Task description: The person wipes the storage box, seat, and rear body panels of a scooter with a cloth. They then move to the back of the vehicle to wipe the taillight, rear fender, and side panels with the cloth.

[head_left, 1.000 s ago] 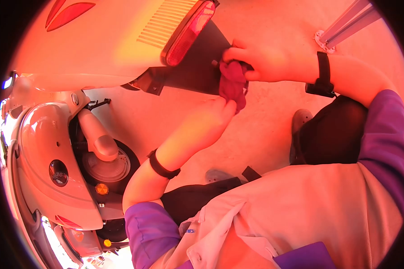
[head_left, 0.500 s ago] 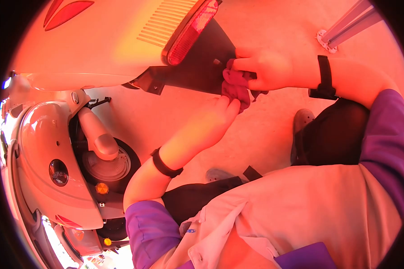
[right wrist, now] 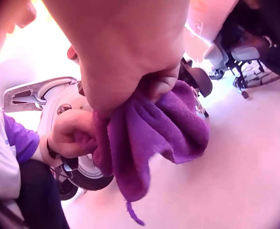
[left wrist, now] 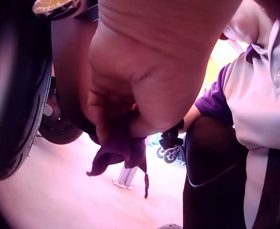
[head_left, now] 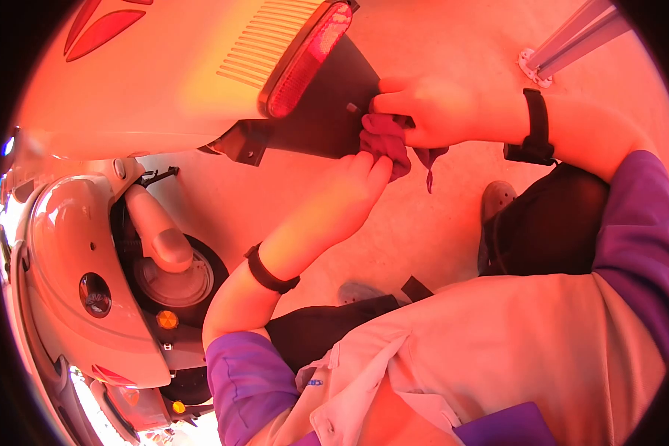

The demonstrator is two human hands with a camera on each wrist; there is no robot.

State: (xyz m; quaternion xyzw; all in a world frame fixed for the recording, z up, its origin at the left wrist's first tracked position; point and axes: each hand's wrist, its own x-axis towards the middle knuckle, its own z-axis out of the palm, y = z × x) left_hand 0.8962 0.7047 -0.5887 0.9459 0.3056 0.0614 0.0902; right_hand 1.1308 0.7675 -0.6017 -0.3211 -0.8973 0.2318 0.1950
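A purple cloth is bunched between my two hands at the lower edge of a scooter's dark rear mudguard. My right hand grips its upper part, with curled fingers showing in the right wrist view and loose folds and a thin thread hanging below. On the nearer side, my left hand pinches the cloth between thumb and fingers, close to the mudguard's corner. In the left wrist view, folds of the cloth droop under the left hand.
Above the mudguard is the scooter's red tail light on a pale body panel. Another scooter stands at the left, its front wheel near my left forearm. A metal post meets the floor at the upper right.
My right hand has shifted slightly along the mudguard's edge, and a loose end of the cloth now dangles under it. The left hand keeps its pinch. The view has shifted slightly.
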